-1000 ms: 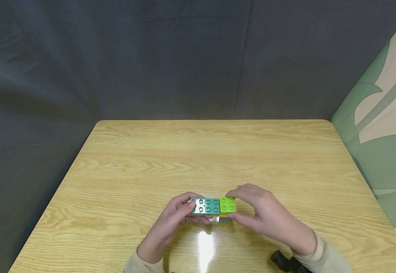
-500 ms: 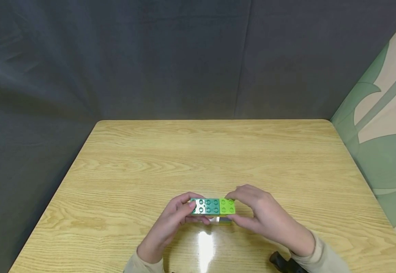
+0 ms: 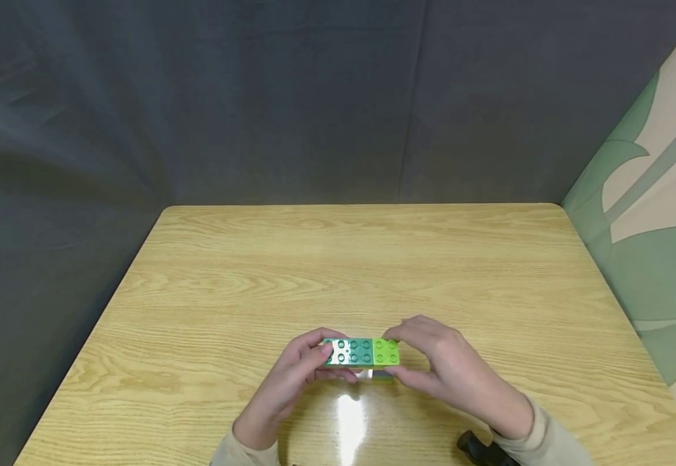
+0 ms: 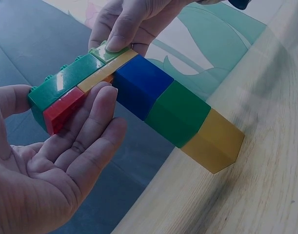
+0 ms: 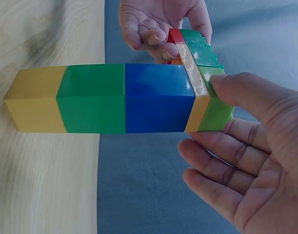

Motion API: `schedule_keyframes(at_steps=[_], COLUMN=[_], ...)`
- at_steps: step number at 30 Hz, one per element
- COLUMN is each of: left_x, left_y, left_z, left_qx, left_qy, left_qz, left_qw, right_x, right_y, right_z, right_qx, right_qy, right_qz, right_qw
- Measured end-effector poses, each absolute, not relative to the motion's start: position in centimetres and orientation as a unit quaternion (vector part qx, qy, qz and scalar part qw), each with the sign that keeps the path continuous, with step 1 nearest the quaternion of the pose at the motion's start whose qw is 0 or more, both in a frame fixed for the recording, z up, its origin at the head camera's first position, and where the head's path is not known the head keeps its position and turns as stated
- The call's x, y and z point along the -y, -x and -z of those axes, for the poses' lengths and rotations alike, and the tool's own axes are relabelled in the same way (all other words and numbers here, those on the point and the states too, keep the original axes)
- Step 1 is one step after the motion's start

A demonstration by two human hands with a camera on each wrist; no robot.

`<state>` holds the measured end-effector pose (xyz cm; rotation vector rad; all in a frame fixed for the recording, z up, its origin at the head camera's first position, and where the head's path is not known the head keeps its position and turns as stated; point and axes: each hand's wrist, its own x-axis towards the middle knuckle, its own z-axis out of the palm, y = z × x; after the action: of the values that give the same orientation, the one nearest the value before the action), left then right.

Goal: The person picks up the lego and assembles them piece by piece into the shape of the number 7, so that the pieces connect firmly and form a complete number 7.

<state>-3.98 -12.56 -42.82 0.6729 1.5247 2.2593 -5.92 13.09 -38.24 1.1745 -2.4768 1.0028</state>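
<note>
A column of yellow (image 4: 214, 141), green (image 4: 179, 114) and blue (image 4: 144, 87) bricks rises from the wooden table. Across its top runs a thin yellow brick (image 4: 107, 70), with a red brick (image 4: 63, 109) beside its far-left end and a bit of orange (image 5: 177, 61) underneath. On this layer sit a teal-green brick (image 3: 358, 353) and, right against it, a lime-green brick (image 3: 386, 352). My left hand (image 3: 300, 369) grips the teal-green brick's left end, thumb on top, other fingers around and below. My right hand (image 3: 445, 356) pinches the lime-green brick between thumb and fingers.
The wooden table (image 3: 338, 259) extends away from the hands to a dark cloth (image 3: 291, 103) behind it. A leaf-patterned cloth (image 3: 658, 278) hangs on the right. Near the right sleeve lies a black object (image 3: 480, 448), partly cut off by the frame.
The lime-green brick has settled down level with the teal-green one; the yellow strip below it no longer shows. Both hands keep their holds, the right shifting slightly left.
</note>
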Motion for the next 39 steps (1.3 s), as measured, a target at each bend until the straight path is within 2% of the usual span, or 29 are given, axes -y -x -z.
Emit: schedule_keyframes(at_steps=[39], left_x=[12.59], left_y=[4.11], left_z=[42.83], left_qx=[-0.529], left_qy=[-0.244], left_qz=[-0.795], left_qw=[0.171], right_x=[-13.4], right_y=[6.07], right_z=[38.93], right_qx=[0.833], right_qy=[-0.406], right_qz=[-0.357], right_qw=[0.115])
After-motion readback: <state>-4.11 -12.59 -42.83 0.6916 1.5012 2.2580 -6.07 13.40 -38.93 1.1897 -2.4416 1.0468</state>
